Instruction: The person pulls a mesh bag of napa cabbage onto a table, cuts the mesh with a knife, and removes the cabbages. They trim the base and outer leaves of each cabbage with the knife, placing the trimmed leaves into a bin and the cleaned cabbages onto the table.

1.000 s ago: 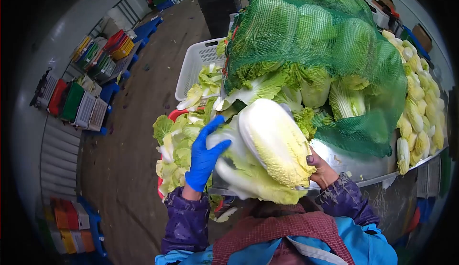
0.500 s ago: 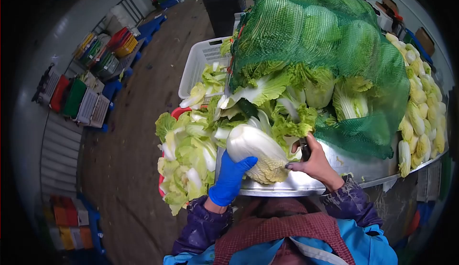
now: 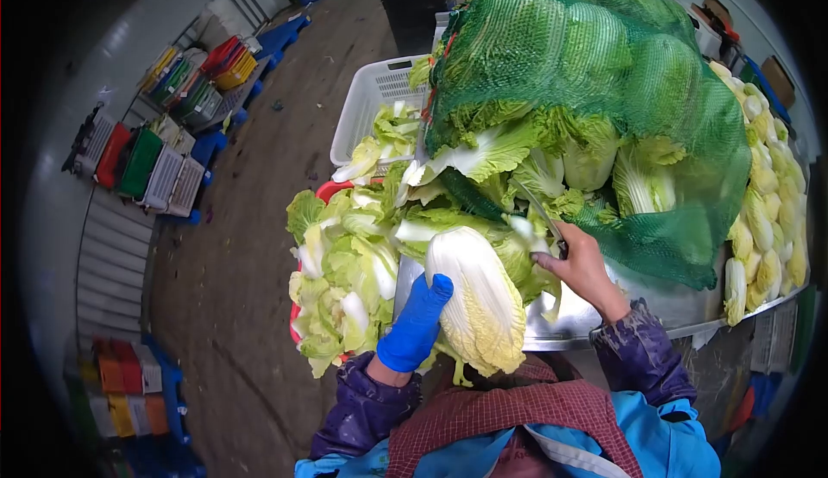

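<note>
My left hand, in a blue glove, grips a napa cabbage from its left side, the pale base up and the yellow leafy end toward my apron. My bare right hand is closed on the dark handle of a knife, whose blade points up and left, just right of the cabbage. Loose green outer leaves lie behind the cabbage on the metal table. Beyond them, whole cabbages show at the mouth of a green mesh bag.
On the left, a red tub is heaped with cut leaves. Behind it stands a white crate with more leaves. Trimmed yellow cabbages are piled at the right. Stacked crates line the left wall.
The cabbage has turned more upright and come toward my body. My right hand has moved off its leafy end, slightly right, and the knife blade now shows. The view has shifted a little.
</note>
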Action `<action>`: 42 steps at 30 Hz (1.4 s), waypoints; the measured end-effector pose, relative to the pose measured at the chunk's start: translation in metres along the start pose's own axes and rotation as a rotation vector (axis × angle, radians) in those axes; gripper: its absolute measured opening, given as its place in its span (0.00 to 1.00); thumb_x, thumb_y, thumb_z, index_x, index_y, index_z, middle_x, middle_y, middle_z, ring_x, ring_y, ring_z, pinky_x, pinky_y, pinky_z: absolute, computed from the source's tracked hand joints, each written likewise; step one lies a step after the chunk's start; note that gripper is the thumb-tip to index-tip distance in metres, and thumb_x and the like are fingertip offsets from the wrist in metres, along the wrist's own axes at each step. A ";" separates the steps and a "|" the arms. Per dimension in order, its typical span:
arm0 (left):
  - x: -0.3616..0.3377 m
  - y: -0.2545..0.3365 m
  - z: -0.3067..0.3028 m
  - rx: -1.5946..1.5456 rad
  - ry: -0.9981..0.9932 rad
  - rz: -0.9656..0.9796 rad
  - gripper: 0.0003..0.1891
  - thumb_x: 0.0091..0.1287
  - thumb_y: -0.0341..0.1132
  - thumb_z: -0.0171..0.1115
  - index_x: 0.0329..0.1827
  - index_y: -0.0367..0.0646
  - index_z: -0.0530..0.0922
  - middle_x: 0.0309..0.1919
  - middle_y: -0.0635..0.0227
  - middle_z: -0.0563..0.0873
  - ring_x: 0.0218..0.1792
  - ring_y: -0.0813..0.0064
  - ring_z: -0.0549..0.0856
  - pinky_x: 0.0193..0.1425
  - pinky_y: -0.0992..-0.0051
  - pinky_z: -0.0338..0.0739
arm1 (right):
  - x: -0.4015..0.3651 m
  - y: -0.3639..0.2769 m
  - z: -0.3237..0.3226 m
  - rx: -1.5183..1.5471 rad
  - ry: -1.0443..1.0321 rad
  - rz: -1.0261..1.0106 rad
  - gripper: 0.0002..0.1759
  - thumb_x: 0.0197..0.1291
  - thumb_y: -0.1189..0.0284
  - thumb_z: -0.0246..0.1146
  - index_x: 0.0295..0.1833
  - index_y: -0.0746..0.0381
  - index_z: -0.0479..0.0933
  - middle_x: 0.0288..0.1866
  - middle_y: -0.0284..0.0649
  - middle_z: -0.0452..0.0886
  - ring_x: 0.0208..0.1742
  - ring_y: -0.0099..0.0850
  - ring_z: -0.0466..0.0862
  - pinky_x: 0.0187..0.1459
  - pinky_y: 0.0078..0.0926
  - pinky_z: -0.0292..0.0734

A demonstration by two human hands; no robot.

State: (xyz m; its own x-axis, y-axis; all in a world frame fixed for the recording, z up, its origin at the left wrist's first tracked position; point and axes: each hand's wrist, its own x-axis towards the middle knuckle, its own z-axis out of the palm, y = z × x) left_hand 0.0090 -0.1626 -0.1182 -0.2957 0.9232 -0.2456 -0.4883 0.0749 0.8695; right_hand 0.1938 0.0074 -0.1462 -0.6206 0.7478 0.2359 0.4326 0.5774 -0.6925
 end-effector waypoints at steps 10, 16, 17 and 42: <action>0.026 0.002 0.002 0.129 -0.090 0.264 0.44 0.60 0.58 0.61 0.70 0.40 0.53 0.63 0.62 0.67 0.63 0.68 0.69 0.64 0.69 0.67 | -0.013 -0.043 0.005 0.938 -0.556 0.381 0.38 0.45 0.62 0.74 0.61 0.64 0.69 0.38 0.33 0.74 0.36 0.20 0.73 0.43 0.19 0.71; 0.005 -0.002 0.010 -0.078 -0.075 0.033 0.43 0.58 0.47 0.67 0.70 0.40 0.52 0.62 0.58 0.68 0.63 0.63 0.70 0.65 0.65 0.68 | -0.015 -0.066 0.005 0.867 -0.282 0.144 0.32 0.46 0.75 0.72 0.58 0.64 0.69 0.41 0.32 0.73 0.33 0.19 0.73 0.40 0.16 0.70; 0.004 -0.004 0.006 -0.150 -0.088 -0.027 0.41 0.61 0.49 0.63 0.71 0.41 0.52 0.63 0.56 0.68 0.62 0.62 0.71 0.65 0.64 0.68 | -0.014 -0.067 0.001 0.869 -0.281 0.144 0.32 0.46 0.75 0.72 0.58 0.64 0.69 0.41 0.32 0.73 0.33 0.19 0.73 0.40 0.16 0.70; 0.019 -0.003 -0.002 0.065 -0.011 0.395 0.48 0.56 0.47 0.69 0.72 0.44 0.46 0.63 0.59 0.65 0.62 0.65 0.70 0.64 0.67 0.69 | -0.010 -0.109 0.019 0.146 -0.168 -0.067 0.40 0.39 0.77 0.65 0.63 0.65 0.59 0.45 0.50 0.73 0.45 0.44 0.78 0.45 0.35 0.75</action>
State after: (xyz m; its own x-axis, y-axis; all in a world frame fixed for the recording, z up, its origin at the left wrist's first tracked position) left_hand 0.0034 -0.1463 -0.1257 -0.4414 0.8896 0.1175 -0.2854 -0.2633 0.9215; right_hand 0.1408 -0.0691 -0.0859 -0.7504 0.6369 0.1765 0.2946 0.5613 -0.7734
